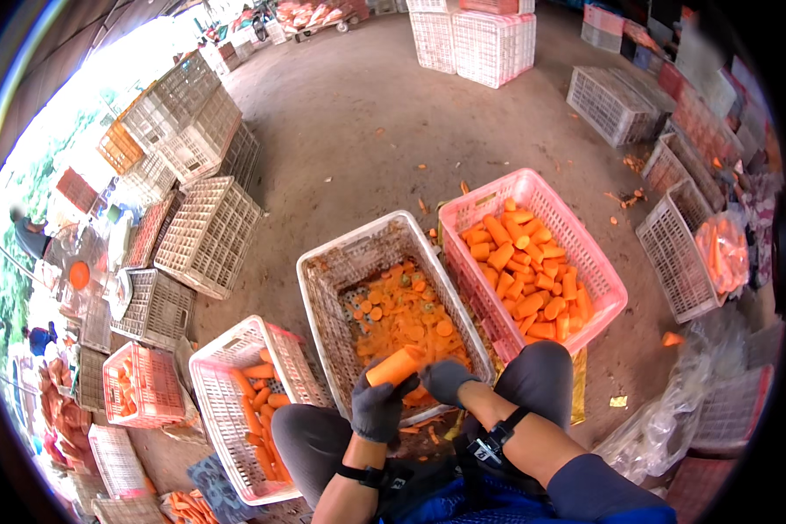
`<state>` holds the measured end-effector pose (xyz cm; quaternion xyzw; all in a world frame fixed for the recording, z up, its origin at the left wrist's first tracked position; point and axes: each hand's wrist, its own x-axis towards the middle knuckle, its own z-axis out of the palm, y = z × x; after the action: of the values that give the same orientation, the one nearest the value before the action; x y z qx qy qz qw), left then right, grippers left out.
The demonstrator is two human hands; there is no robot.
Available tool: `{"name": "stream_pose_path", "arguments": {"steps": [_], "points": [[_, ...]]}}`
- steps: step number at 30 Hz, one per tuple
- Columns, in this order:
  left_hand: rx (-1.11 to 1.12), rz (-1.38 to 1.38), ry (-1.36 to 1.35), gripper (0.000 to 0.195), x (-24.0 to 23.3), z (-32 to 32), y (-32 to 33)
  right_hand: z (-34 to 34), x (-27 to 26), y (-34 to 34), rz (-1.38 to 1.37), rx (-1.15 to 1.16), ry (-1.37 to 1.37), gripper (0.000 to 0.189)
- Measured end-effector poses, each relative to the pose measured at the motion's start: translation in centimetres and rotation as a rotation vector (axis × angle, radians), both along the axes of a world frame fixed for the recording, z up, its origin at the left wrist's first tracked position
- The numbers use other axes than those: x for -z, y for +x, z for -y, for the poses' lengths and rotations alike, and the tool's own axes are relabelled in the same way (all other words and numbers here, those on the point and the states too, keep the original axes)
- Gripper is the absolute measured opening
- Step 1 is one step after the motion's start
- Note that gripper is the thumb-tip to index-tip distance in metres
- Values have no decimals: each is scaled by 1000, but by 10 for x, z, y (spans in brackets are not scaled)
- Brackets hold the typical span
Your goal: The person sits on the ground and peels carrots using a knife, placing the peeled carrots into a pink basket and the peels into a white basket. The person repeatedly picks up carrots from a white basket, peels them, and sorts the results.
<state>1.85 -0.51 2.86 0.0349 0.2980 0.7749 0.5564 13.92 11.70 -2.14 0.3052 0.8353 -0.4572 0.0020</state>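
Note:
My left hand (376,406), in a dark grey glove, is closed around a thick peeled carrot (395,367). The gloved right hand (444,381) is at the carrot's far end, its fingers bent; whether it holds a tool is hidden. Both are over the near end of a dirty white plastic crate (314,298) with carrot peelings (403,324) and cut round ends. To its right, a pink plastic crate (599,268) holds many short peeled carrot pieces (530,304). Whole carrots (262,406) lie in a white and pink crate (203,386) on the left.
Stacked plastic crates (203,236) stand at the left, others (494,46) at the far side. At the right are more crates (668,255), one beside bagged carrots (722,252), and clear plastic sheeting (681,399). Two people are at the far left. Carrot scraps dot the floor.

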Motion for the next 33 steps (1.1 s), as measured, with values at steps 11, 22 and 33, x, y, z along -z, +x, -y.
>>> {"name": "stream_pose_path", "arguments": {"steps": [11, 22, 33], "points": [[-21, -63, 8, 59, -10, -2, -4, 6, 29, -14, 166, -127, -12, 34], [248, -308, 12, 64, -88, -82, 48, 12, 70, -27, 157, -133, -71, 33], [-299, -1030, -232, 35, -122, -27, -17, 12, 12, -13, 86, -167, -164, 35]]}}
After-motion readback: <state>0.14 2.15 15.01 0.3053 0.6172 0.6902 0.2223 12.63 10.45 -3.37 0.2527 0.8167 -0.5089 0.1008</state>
